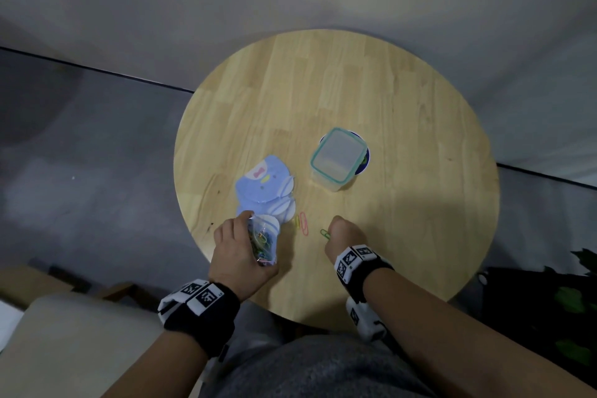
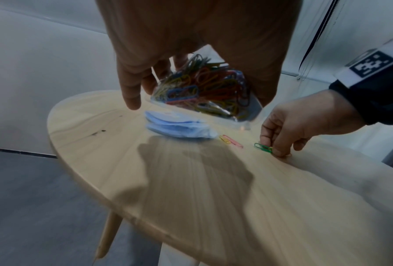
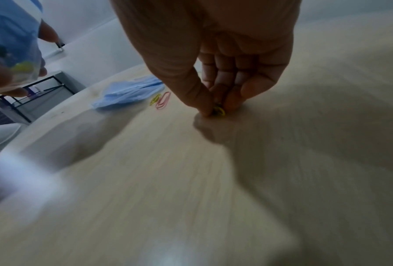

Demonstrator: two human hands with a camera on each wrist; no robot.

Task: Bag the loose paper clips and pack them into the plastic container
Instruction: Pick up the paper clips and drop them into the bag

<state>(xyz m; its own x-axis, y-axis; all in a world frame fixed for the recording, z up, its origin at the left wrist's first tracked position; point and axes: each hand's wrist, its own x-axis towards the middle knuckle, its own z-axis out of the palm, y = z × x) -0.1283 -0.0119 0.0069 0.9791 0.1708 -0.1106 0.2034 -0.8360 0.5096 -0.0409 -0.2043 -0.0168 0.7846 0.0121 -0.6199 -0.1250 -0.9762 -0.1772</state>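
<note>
On the round wooden desk (image 1: 371, 100), your right hand (image 1: 344, 236) pinches a green paper clip (image 1: 324, 233); your left hand (image 1: 237, 255) grips the clear clip-filled bag (image 1: 263, 244).

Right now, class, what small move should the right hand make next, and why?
Probably lift the green paper clip it pinches on the round wooden table and carry it to the clear plastic bag of coloured clips in the left hand. The right hand already grips it; pink and yellow clips wait.

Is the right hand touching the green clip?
Touching. The left wrist view shows the right hand pinching the green clip against the table.
</note>
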